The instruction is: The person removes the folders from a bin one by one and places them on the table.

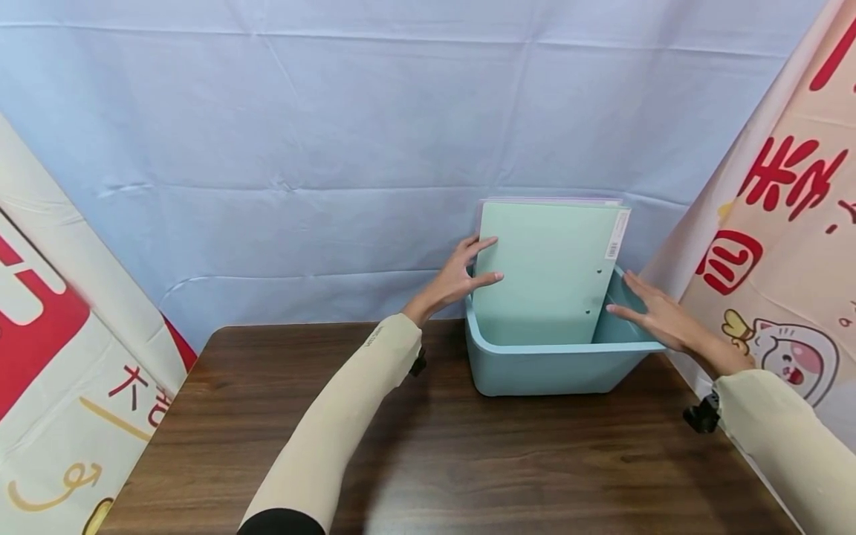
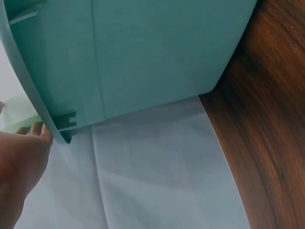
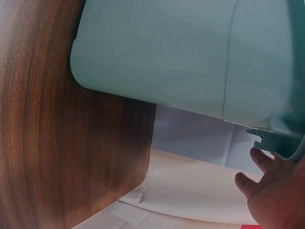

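Note:
A light green file folder [image 1: 545, 267] with a white barcode label stands upright, slightly tilted, in a blue-green plastic bin [image 1: 555, 368]. Behind it shows the thin edge of a purple folder [image 1: 555, 199]. My left hand [image 1: 458, 273] is at the green folder's left edge, its thumb and a finger extended over the front face; in the left wrist view, fingertips [image 2: 35, 129] show just beyond the bin's rim. At the bin's right side is my right hand [image 1: 655, 312], fingers spread over the rim and nothing held. The folders' lower edges are hidden by the bin's front wall.
The bin stands at the back right of a dark brown wooden table [image 1: 468, 461]. A pale blue cloth [image 1: 334, 163] hangs close behind it. Printed cloths hang at both sides, the right one [image 1: 789, 245] near my right arm.

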Demonstrator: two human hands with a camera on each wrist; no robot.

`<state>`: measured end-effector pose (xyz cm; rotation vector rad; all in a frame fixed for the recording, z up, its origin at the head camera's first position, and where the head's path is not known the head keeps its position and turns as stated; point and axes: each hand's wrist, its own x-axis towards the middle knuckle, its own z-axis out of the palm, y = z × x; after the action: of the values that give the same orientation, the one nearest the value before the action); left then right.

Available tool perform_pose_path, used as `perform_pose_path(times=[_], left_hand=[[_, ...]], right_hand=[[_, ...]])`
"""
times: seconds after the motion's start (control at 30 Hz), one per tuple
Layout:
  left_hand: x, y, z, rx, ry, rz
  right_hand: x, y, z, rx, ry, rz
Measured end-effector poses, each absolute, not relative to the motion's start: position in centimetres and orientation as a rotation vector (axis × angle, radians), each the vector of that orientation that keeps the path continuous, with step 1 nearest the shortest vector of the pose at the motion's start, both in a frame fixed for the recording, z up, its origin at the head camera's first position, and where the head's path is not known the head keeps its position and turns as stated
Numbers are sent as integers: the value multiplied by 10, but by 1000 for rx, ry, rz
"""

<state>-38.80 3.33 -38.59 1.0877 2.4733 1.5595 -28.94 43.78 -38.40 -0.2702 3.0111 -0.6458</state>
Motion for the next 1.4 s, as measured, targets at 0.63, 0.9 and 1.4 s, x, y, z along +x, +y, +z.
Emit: perform_pose_path(times=[0.63, 0.9, 1.4], left_hand=[[-392, 45, -385, 1071, 2440, 1592], [-395, 46, -383, 1147, 2431, 1584], [-395, 59, -375, 1283, 2338, 1557]], right_hand=[[-288, 439, -383, -261, 3013, -648], [-287, 438, -383, -278, 3024, -655], [-288, 436, -386, -275, 3032, -651]])
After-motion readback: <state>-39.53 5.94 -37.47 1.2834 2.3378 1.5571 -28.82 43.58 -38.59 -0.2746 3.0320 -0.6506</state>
